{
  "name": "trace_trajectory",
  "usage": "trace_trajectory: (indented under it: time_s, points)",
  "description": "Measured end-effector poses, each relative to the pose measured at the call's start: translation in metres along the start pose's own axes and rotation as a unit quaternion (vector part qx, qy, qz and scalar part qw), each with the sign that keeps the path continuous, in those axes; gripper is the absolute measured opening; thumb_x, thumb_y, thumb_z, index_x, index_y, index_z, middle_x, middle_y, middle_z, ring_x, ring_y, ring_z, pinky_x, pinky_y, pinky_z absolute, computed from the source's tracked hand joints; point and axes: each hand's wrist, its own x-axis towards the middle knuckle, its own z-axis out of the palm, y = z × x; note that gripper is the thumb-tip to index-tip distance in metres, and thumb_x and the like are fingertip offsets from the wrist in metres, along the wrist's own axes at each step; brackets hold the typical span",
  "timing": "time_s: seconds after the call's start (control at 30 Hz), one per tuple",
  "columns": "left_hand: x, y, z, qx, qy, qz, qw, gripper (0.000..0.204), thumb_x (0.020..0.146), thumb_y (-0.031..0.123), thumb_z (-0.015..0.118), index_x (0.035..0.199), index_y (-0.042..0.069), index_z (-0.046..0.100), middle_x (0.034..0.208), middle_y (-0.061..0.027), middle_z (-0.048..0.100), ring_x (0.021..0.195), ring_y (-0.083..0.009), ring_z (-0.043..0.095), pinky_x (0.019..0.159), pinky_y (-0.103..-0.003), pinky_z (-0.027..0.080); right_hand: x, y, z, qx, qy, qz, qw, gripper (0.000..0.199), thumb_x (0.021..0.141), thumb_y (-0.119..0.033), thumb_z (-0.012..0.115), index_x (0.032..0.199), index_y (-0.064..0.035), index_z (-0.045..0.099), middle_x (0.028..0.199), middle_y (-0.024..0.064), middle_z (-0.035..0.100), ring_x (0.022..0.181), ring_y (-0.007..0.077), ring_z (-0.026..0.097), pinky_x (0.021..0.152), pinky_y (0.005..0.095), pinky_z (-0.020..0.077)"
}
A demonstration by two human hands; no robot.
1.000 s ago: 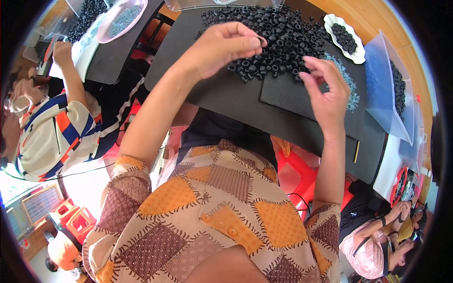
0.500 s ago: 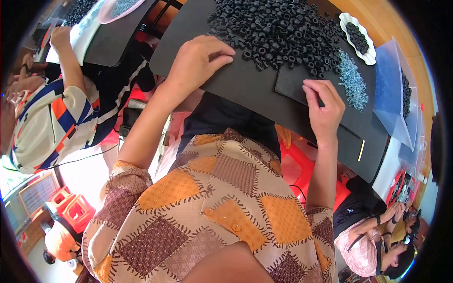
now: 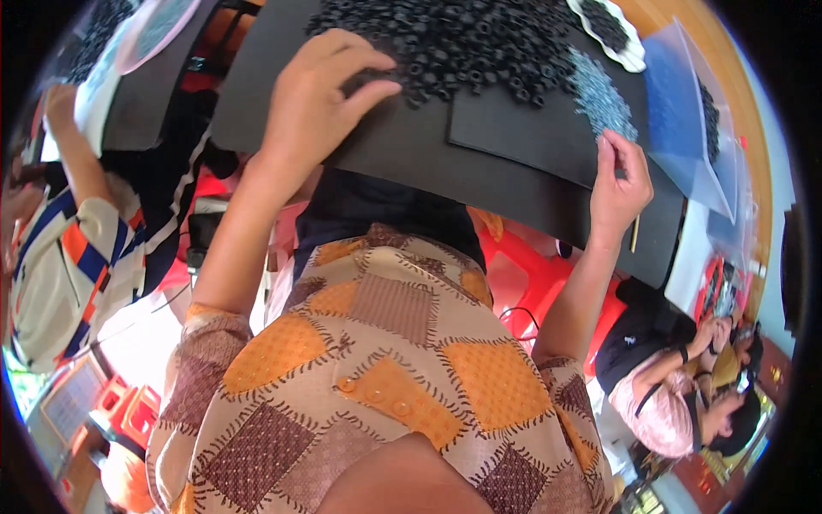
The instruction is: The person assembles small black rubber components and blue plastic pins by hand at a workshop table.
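Note:
A big heap of small black ring-shaped parts point(image 3: 479, 43) lies on the dark table point(image 3: 385, 163). My left hand point(image 3: 330, 94) is at the heap's left edge, thumb and forefinger curved with a gap between them and nothing visible there. To the right of the heap is a small pile of clear bluish pieces point(image 3: 601, 94). At the near end of that pile is my right hand point(image 3: 623, 180), its thumb and fingertips pinched together; anything between them is too small to see. A flat black pad point(image 3: 514, 133) lies between the hands.
A white scalloped dish point(image 3: 635, 53) of black parts stands at the far right, beside a clear plastic bin point(image 3: 681, 111). A thin yellowish stick point(image 3: 634, 234) lies near the right edge. People sit on both sides; a red stool point(image 3: 548, 274) is under the table.
My right hand has moved from the pad rightward to the bluish pile. My left hand keeps near the black heap, its fingers slightly wider apart. The whole view has shifted.

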Motion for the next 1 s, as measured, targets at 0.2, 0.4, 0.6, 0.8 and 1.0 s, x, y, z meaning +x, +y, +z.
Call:
trace_trajectory:
  time_s: [0.2, 0.4, 0.6, 0.8, 1.0]
  points:
    - [-0.019, 0.032, 0.005, -0.413, -0.061, -0.208, 0.885, 0.014, 0.083, -0.001, 0.074, 0.096, 0.001, 0.068, 0.101, -0.0013, 0.067, 0.09, -0.0072, 0.063, 0.078, -0.022, 0.054, 0.008, 0.014, -0.012, -0.042, -0.065, 0.038, 0.996, 0.013, 0.083, 0.002, 0.071, 0.095, -0.0043, 0.072, 0.082, 0.0062, 0.066, 0.069, 0.0141, 0.062, 0.065, 0.0262, 0.0498]
    - [-0.038, 0.021, 0.006, -0.439, -0.153, -0.228, 0.856, 0.025, 0.085, 0.001, 0.074, 0.109, 0.002, 0.069, 0.102, -0.0024, 0.066, 0.089, -0.0064, 0.062, 0.077, -0.02, 0.052, 0.037, 0.02, 0.001, -0.098, -0.143, -0.091, 0.981, 0.01, 0.083, -0.005, 0.07, 0.093, -0.0059, 0.072, 0.087, 0.0062, 0.066, 0.076, 0.0249, 0.065, 0.069, 0.0338, 0.0511]
    - [-0.032, 0.031, 0.006, -0.644, -0.136, -0.343, 0.67, 0.022, 0.094, 0.007, 0.064, 0.115, 0.003, 0.065, 0.114, -0.0115, 0.065, 0.102, -0.0182, 0.066, 0.087, -0.024, 0.055, 0.056, 0.027, 0.003, -0.116, -0.179, -0.2, 0.956, 0.011, 0.085, -0.006, 0.068, 0.095, -0.0049, 0.067, 0.087, 0.0073, 0.065, 0.078, 0.0249, 0.066, 0.07, 0.034, 0.0516]
    - [-0.038, 0.009, 0.014, -0.751, -0.123, -0.312, 0.568, 0.024, 0.097, 0.007, 0.06, 0.121, 0.003, 0.062, 0.118, -0.0134, 0.063, 0.102, -0.0198, 0.067, 0.088, -0.024, 0.057, 0.033, 0.001, 0.013, 0.068, -0.175, 0.049, 0.981, 0.009, 0.092, -0.002, 0.064, 0.1, -0.0018, 0.067, 0.089, 0.0051, 0.068, 0.077, 0.0112, 0.064, 0.071, 0.0241, 0.0513]
    - [-0.04, 0.01, 0.012, -0.799, -0.105, -0.314, 0.502, 0.025, 0.098, 0.008, 0.059, 0.122, 0.003, 0.061, 0.117, -0.0148, 0.064, 0.097, -0.0186, 0.067, 0.083, -0.022, 0.059, 0.005, -0.074, 0.036, 0.371, -0.201, 0.093, 0.902, 0.01, 0.092, 0.005, 0.061, 0.102, 0.0037, 0.065, 0.099, 0.0099, 0.066, 0.087, 0.019, 0.071, 0.074, 0.0269, 0.0578]
